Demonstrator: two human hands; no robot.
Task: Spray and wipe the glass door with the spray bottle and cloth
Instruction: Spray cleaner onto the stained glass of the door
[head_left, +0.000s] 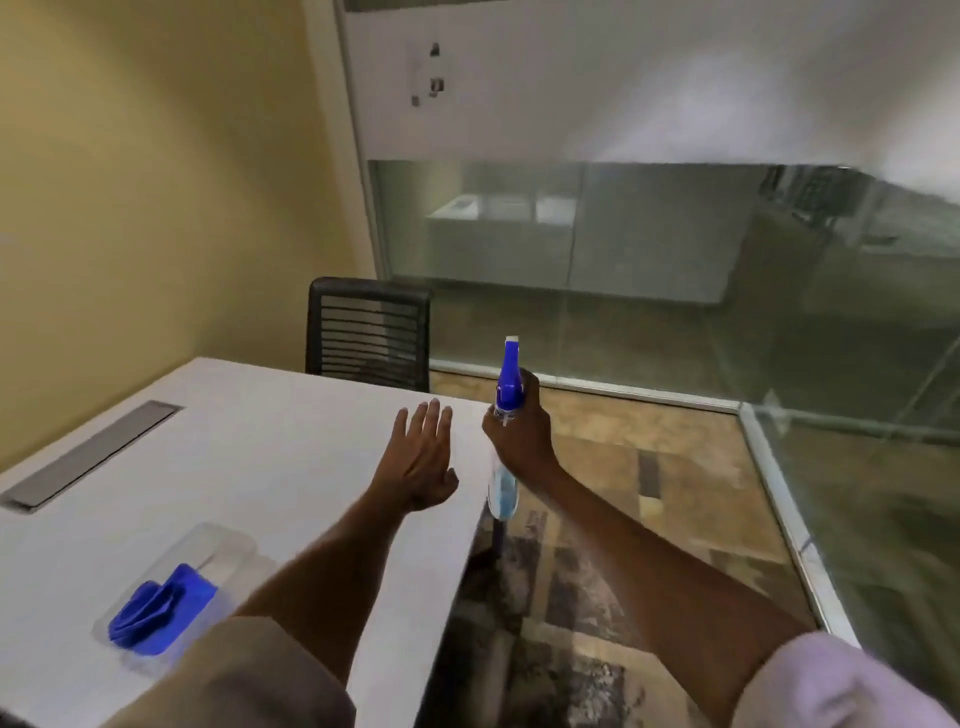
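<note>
My right hand (517, 434) grips a clear spray bottle (508, 384) with a blue trigger head by its neck, held upright past the table's right edge, nozzle toward the glass. My left hand (423, 457) hovers flat and open over the white table (260, 441), just left of the bottle, holding nothing. A folded blue cloth (158, 613) lies in a clear plastic tray (228, 545) on the table at lower left, apart from both hands. The glass door or wall (649, 270), frosted on its upper part, stands ahead and runs down the right side.
A black mesh-back chair (369, 332) stands at the table's far end against the yellow wall. A grey cable hatch (88, 454) is set into the tabletop at left. Patterned carpet lies between table and glass, with a metal floor rail (779, 499) along the glass.
</note>
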